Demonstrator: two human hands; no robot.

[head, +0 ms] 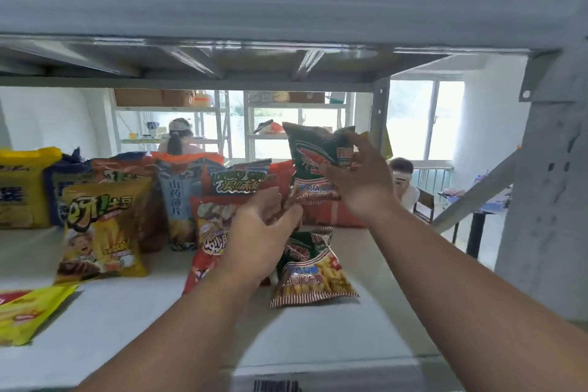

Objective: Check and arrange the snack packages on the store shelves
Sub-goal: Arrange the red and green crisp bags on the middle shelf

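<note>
Currently we hold 1 green bag (318,165): left hand (257,232) pinches its bottom corner, right hand (359,181) grips its top edge.

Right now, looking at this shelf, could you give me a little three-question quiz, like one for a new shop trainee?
1. True or false: both hands hold the same raised green prawn-cracker bag.
2. Which package lies flat at the shelf's front left? A) a yellow bag B) a blue box C) a glass jar
3. Fill in: a second prawn-cracker bag stands on the shelf just below the ______ hand.

Key
1. True: the right hand grips its upper right part, the left pinches its lower left corner.
2. A
3. left
</note>
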